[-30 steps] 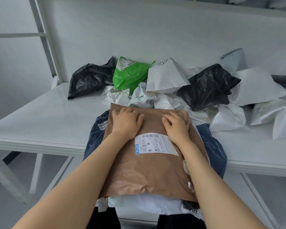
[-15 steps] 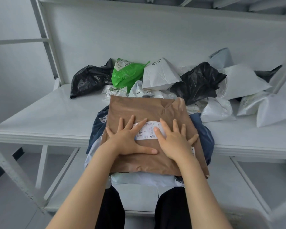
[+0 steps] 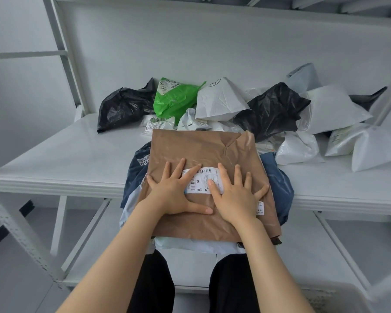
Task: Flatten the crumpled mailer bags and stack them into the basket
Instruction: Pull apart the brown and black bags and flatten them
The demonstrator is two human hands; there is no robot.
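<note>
Pressing flat on the brown mailer bag [image 3: 201, 150], your left hand [image 3: 174, 190] and right hand [image 3: 235, 199] lie side by side on its nearer half, fingers straight and fanned wide, gripping nothing. Your left thumb stretches across the brown mailer bag toward your right hand and its tip seems to meet the heel of that hand. Both sets of fingertips overlap the white shipping label [image 3: 203, 179] stuck across the middle of the brown mailer bag. The brown mailer bag itself lies mostly smooth, with a folded crease at its far right corner, and its near end hangs past the edge of the white table [image 3: 66, 159] over your lap. Directly beneath the brown mailer bag sits a navy mailer [image 3: 278, 177], showing on both its left and right sides, and under its near edge a pale mailer [image 3: 190, 245] sticks out. Beyond the far edge of the brown mailer bag the crumpled ones wait in a heap: a black bag [image 3: 122, 109] to the far left, a green bag [image 3: 174, 100] beside it, a white puffed bag [image 3: 219, 102] straight behind, a second black bag [image 3: 273, 109] to the far right, and more white bags [image 3: 332, 109] further right still. Below the near edge of the brown mailer bag your black trousers [image 3: 154, 285] show. At the near right of the brown mailer bag a white shape [image 3: 325, 297] is too blurred to identify.
</note>
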